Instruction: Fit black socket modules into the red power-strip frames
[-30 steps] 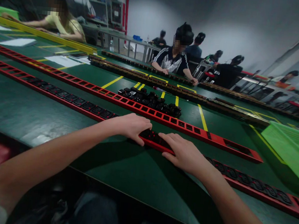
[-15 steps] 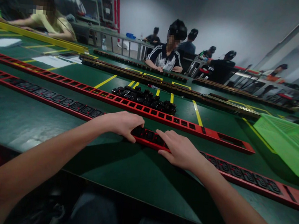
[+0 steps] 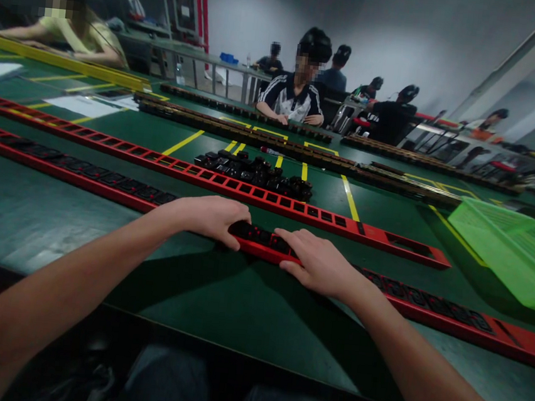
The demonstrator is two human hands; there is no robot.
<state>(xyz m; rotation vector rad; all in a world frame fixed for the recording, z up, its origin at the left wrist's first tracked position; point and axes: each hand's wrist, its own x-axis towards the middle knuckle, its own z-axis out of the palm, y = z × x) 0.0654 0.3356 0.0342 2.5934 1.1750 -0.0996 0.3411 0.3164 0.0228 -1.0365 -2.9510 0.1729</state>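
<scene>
Left hand (image 3: 216,216) and right hand (image 3: 320,263) both grasp near rail (image 3: 267,252), thumbs at its near side, fingers over top. Rail lies along worktop's (image 3: 220,303) near edge, set in from it. Looks mostly filled: black inserts (image 3: 109,177) sit both sides of hands; left-end slots open, those under palms hidden. Far rail (image 3: 372,237) looks unfilled; loose parts (image 3: 251,170) piled just behind. Palms down, arms stretched forward, converging, hands slightly apart.
</scene>
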